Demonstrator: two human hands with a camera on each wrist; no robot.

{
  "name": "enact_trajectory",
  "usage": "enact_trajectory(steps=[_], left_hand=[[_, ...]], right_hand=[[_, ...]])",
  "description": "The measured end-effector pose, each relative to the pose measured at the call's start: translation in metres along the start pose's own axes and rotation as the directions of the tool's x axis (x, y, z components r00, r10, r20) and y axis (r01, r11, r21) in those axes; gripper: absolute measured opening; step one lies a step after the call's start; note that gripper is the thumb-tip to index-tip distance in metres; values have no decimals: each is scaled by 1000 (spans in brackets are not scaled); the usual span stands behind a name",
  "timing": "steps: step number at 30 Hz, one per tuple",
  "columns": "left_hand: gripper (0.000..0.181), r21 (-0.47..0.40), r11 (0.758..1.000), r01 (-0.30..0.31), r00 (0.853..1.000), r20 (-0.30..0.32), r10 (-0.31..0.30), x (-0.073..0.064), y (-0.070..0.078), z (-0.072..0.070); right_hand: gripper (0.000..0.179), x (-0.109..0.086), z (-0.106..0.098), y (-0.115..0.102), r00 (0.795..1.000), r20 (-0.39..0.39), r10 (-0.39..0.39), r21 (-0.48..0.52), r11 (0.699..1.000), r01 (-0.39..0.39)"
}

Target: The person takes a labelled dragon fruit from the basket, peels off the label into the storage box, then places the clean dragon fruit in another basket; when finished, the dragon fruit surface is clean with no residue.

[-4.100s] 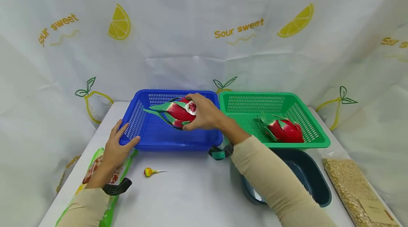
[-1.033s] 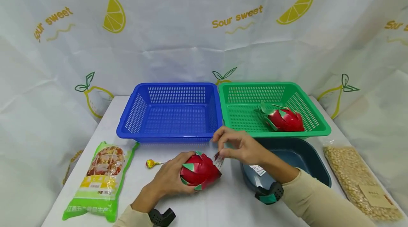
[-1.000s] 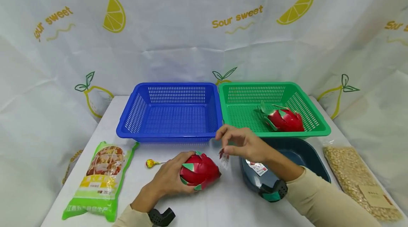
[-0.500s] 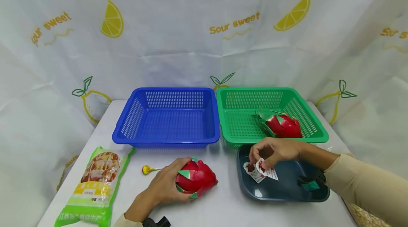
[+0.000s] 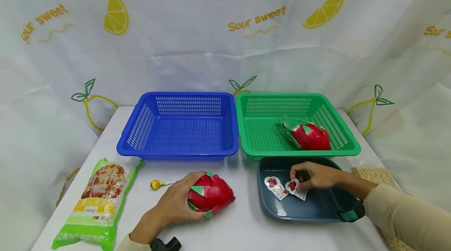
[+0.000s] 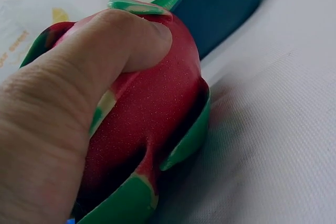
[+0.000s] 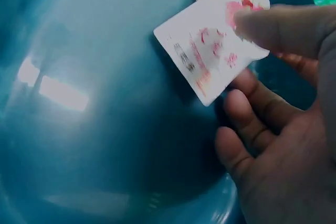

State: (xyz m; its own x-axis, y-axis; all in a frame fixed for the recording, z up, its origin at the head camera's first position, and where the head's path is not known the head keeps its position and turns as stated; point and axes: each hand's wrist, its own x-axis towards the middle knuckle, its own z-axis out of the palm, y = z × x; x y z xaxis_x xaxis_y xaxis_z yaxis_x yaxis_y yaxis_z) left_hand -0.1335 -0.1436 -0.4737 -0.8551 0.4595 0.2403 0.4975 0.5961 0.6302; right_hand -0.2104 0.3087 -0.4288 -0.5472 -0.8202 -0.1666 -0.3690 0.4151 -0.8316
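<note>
My left hand (image 5: pixel 180 201) grips a red dragon fruit (image 5: pixel 215 194) with green scales on the white table. In the left wrist view its thumb lies across the fruit's red skin (image 6: pixel 152 98). Inside the dark blue basin (image 5: pixel 271 213), my right hand (image 5: pixel 315 176) pinches a white fruit label (image 5: pixel 296 190) with a red fruit print. The right wrist view shows the thumb over the label's printed face (image 7: pixel 210 45), with other fingers curled below. A second label (image 5: pixel 276 188) of the same kind lies flat in the basin, just left of the first.
A blue basket (image 5: pixel 121 147) and a green basket (image 5: pixel 248 151) stand side by side at the back. Another dragon fruit (image 5: pixel 311 138) lies in the green one. On the left are a green food bag (image 5: pixel 93 208) and a lollipop (image 5: pixel 156 184); a bag of grains (image 5: pixel 375 173) is at right.
The dragon fruit came from above the blue basket to the table, into my left hand. My right hand drew a label off its tip and carried it right, down into the basin.
</note>
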Motion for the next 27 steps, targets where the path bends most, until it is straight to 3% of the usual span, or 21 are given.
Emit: enact_trajectory(steps=[8, 13, 16, 20, 22, 24, 27], left_hand=[[93, -3, 1000, 1, 1000, -1, -1, -3, 0, 0], [92, -4, 1000, -11, 1000, -6, 11, -2, 0, 1], [91, -4, 1000, -21, 1000, -11, 21, -2, 0, 1], [91, 1, 1000, -23, 999, -23, 23, -2, 0, 1], [91, 5, 1000, -24, 999, -29, 25, -2, -1, 0], [92, 6, 1000, -27, 999, -32, 27, -2, -1, 0], [92, 1, 1000, -31, 999, -30, 31, -1, -2, 1]], right_hand=[[24, 1, 7, 3, 996, -60, -60, -118, 992, 53], [28, 1, 9, -1, 996, -79, -35, -268, 963, 12], [29, 1, 8, -6, 996, -83, 29, -377, 925, -58], [40, 1, 6, -11, 982, -144, 122, -516, 837, -180], [49, 1, 5, -13, 975, -173, 143, -532, 819, -214], [51, 0, 2, -17, 974, -177, 139, -489, 847, -210], [50, -5, -4, -30, 980, -156, 120, -353, 920, -169]])
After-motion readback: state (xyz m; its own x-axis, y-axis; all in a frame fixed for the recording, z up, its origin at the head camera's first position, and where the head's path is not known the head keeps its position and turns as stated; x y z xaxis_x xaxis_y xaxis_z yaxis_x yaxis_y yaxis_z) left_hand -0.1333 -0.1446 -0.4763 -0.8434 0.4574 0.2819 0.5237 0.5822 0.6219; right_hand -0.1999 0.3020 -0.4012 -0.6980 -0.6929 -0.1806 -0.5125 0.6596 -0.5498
